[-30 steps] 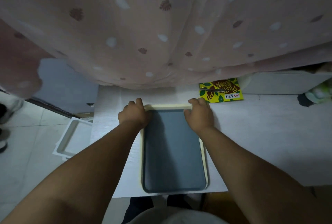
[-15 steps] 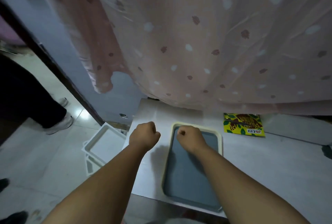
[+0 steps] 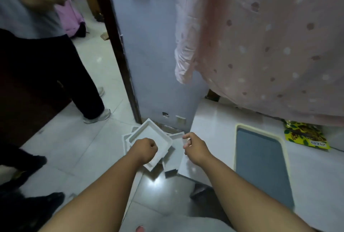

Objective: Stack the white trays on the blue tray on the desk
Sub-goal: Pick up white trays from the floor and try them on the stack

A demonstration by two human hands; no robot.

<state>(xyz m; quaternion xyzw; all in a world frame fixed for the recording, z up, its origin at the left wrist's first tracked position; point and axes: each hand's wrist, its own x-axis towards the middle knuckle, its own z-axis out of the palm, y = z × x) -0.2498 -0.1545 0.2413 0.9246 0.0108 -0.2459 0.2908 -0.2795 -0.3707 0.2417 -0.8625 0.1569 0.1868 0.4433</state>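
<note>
While both bare forearms reach forward from the lower edge, the left hand [image 3: 146,150] is curled into an empty fist, seen over the pile of white rectangular plastic trays [image 3: 149,137] on the pale tiled floor [image 3: 74,144]; contact cannot be confirmed. Right hand [image 3: 194,148] hovers at the white desk [image 3: 214,120] corner, fingers [image 3: 186,136] loosely curled and partly open, holding nothing. Blue tray with cream rim [image 3: 260,161] lies flat on the desk, bare. Beyond it, a yellow-green snack packet [image 3: 305,135] sits under the pink spotted curtain [image 3: 270,45].
</note>
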